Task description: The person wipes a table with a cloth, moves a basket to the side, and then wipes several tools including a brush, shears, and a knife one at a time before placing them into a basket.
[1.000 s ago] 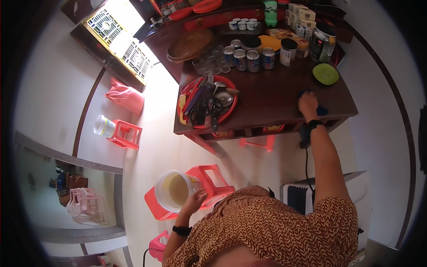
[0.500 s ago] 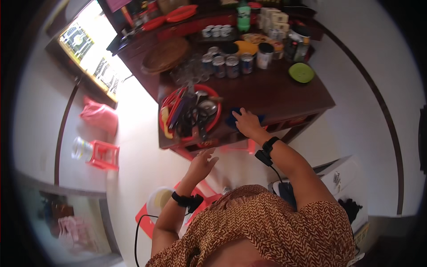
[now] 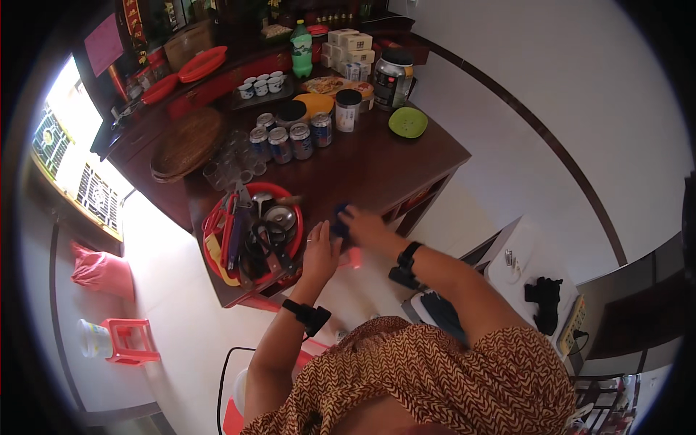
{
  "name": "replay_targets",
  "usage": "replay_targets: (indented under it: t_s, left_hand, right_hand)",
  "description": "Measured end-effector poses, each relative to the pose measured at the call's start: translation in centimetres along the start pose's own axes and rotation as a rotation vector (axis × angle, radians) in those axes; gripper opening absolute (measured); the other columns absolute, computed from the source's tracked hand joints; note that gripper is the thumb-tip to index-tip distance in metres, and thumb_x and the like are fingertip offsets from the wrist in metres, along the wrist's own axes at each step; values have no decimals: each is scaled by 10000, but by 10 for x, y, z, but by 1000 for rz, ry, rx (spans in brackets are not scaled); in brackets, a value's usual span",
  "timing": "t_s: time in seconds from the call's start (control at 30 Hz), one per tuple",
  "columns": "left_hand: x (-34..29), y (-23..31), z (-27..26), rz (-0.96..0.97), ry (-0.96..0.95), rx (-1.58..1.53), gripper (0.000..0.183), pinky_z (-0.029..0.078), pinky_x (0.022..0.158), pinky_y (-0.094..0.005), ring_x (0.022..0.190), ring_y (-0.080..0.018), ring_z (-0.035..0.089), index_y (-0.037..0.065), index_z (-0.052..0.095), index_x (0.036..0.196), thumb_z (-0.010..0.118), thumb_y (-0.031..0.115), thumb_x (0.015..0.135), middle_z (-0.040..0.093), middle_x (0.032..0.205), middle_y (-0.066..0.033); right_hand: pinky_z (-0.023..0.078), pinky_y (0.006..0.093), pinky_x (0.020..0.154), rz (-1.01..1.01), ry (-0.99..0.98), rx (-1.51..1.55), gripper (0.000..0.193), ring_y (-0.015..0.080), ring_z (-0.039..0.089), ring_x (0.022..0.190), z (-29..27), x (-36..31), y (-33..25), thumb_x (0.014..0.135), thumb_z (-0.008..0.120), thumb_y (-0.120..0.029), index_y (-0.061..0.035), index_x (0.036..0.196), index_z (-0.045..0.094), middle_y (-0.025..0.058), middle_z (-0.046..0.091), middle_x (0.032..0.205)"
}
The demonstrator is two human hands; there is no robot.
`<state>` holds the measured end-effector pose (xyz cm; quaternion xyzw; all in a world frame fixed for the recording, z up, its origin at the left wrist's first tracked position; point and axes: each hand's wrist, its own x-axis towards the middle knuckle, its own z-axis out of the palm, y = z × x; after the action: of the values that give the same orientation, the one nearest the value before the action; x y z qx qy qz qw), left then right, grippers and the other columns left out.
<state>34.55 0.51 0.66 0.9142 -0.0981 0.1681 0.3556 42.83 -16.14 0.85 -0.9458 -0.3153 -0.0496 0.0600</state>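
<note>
At the front edge of the dark red wooden table, my right hand has its bent fingers on a small dark blue cloth; the hand is slightly blurred. Close by on the left, my left hand has its fingers stretched out toward the cloth and holds nothing that I can see. Whether its fingertips touch the cloth I cannot tell. Just left of that hand stands a red basin full of kitchen tools, among them a ladle, scissors and a yellow-handled tool.
Drink cans, glasses, a woven tray and a lidded jar stand farther back. A green dish lies near the right edge. On the floor at left are a red stool and a pink bag.
My view has swung to the right, so the table appears farther left. My left hand has come up over the table edge, close to my right hand and the cloth.
</note>
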Motion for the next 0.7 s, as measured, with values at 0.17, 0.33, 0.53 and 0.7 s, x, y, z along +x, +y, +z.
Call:
replay_targets:
  t_s: [0.17, 0.33, 0.53, 0.7]
  left_hand:
    - [18, -28, 31, -2, -19, 245, 570, 338, 1047, -446, 1264, -413, 379, -38, 401, 1300, 608, 237, 846, 412, 1340, -255]
    - [28, -29, 28, -63, -98, 325, 630, 265, 1102, -426, 1352, -387, 246, -23, 372, 1351, 603, 283, 851, 305, 1439, -221]
    - [34, -34, 34, -39, -165, 569, 617, 224, 1123, -417, 1362, -376, 228, 1, 356, 1375, 525, 349, 894, 270, 1459, -220]
    - [33, -34, 37, -16, -84, 523, 584, 250, 1113, -421, 1348, -376, 259, 12, 383, 1361, 513, 341, 895, 308, 1437, -219]
  right_hand:
    - [490, 423, 835, 43, 41, 107, 470, 350, 578, 1016, -8, -3, 7, 794, 541, -109, -120, 1264, 528, 127, 472, 1281]
    - [499, 443, 807, 249, 23, 38, 443, 362, 582, 1011, -14, 18, 93, 835, 460, -93, -129, 1273, 514, 144, 482, 1268]
    - [500, 464, 806, 518, -26, -66, 482, 376, 570, 998, -34, 15, 196, 813, 506, -61, -116, 1292, 486, 168, 493, 1192]
    - [497, 480, 803, 637, 40, -119, 438, 396, 570, 977, -22, 15, 273, 837, 508, -76, -103, 1275, 498, 172, 495, 1182]
